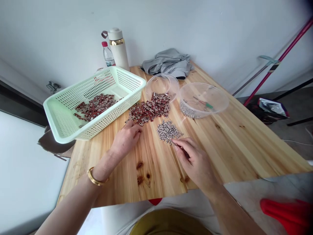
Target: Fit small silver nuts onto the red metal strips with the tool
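Note:
My left hand (126, 136) rests at the near edge of a heap of flat reddish-brown strips with metal dots (150, 109). Its fingers are curled downward, and whatever is under them is hidden. Close to the table's middle lies a pile of small round silvery metal pieces (167, 130). My right hand (194, 159) is closed in a pinch at that pile's lower right edge. Something small and dark shows between its thumb and index finger, too small to name.
A pale green perforated basket (83, 133) holds more strips. Behind the heap stands a clear round tub (176, 85); another clear tub (221, 102) contains metal pieces and a green-handled tool (208, 105). A flask (119, 52), a bottle (107, 54) and grey cloth (168, 60) sit at the back.

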`<action>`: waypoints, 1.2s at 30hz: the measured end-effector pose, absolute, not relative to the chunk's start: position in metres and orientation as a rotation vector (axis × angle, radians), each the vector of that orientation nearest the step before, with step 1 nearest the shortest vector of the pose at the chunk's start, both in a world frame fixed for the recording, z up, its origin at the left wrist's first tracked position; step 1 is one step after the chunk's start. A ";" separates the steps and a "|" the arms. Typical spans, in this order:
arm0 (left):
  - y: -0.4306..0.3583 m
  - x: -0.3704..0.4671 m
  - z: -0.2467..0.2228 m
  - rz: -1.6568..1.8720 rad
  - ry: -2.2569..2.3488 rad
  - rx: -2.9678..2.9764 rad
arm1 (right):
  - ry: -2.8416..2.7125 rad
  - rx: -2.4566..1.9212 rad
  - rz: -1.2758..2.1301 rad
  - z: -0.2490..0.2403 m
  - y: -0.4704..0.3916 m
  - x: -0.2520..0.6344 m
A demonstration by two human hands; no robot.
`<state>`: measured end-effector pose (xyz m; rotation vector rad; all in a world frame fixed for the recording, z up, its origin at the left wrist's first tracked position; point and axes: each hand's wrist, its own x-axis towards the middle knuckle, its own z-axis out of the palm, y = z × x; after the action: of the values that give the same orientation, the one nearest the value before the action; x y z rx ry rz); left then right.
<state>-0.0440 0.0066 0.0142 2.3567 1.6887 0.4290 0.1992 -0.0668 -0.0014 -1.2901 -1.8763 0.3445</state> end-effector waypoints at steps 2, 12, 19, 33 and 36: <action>-0.003 -0.047 0.014 0.451 1.487 2.382 | -1.866 -1.312 0.365 -0.003 -0.066 0.201; -0.025 -0.027 0.012 0.375 1.788 2.111 | -2.000 -1.559 0.378 0.001 -0.044 0.199; -0.024 -0.017 0.013 0.430 1.800 2.042 | -2.098 -1.671 0.333 0.003 -0.033 0.194; -0.025 -0.002 0.017 0.406 1.715 2.077 | -2.096 -1.706 0.298 0.002 -0.030 0.188; -0.026 0.000 0.012 0.494 1.649 2.060 | -2.095 -1.678 0.302 0.001 -0.030 0.186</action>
<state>-0.0001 -0.0261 0.0123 2.0600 1.6487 0.4940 0.1862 -0.0296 0.0006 -1.6779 -2.0952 0.3016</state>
